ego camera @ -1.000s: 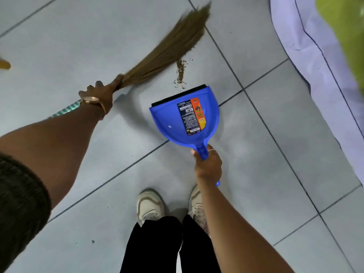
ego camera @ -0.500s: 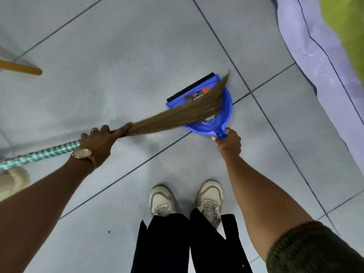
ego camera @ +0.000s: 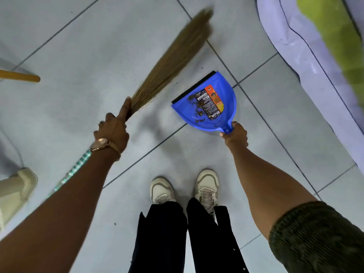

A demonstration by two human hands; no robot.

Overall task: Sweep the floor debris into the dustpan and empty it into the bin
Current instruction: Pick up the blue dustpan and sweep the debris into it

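blue dustpan (ego camera: 208,107) x1 — broom (ego camera: 173,62) x1

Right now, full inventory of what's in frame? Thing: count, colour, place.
dustpan: 1, blue with black lip, on floor centre-right
debris: brown bits, inside dustpan; a few specks beyond its lip
label: 1, orange and black, inside dustpan
broom: 1, tan bristles, green-white handle, raised left of dustpan
wooden stick: 1, tan, left edge
floor: grey tiles
sheet: 1, pale lilac, top right
green cloth: 1, blurred, top right
left hand: gripping broom, wristwatch
right hand: gripping dustpan handle
shoes: 2, white, bottom centre
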